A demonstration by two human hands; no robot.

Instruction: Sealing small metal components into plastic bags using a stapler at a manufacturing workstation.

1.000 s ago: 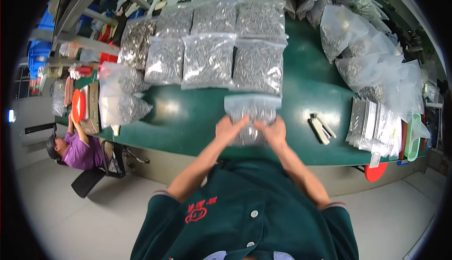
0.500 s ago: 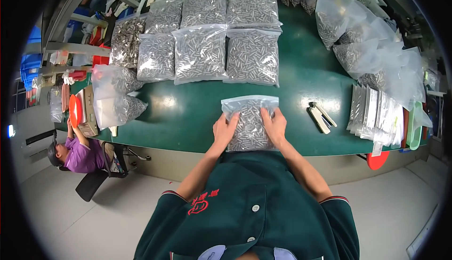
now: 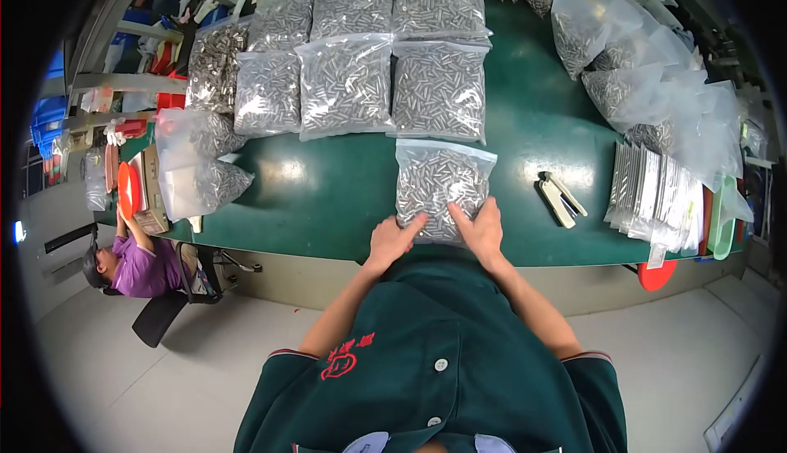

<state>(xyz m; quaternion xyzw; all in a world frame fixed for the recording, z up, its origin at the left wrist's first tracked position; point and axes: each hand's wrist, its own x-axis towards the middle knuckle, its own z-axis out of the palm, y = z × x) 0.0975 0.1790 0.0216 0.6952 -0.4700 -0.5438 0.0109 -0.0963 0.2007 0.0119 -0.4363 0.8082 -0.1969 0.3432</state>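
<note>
A clear plastic bag (image 3: 438,186) filled with small metal pins lies flat on the green table (image 3: 328,199), near its front edge. My left hand (image 3: 392,241) rests on the bag's lower left corner, fingers spread and pressing down. My right hand (image 3: 482,230) lies flat on the lower right part of the same bag. Neither hand lifts the bag.
Several filled bags of pins (image 3: 352,84) lie in rows farther back. A heap of clear bags (image 3: 656,84) sits at the right, with a stack of flat empty bags (image 3: 656,195) and a stapler-like tool (image 3: 560,199). A seated person (image 3: 131,264) is at the left.
The bag was held up between both hands, then laid flat on the table. Both hands now press on its near end.
</note>
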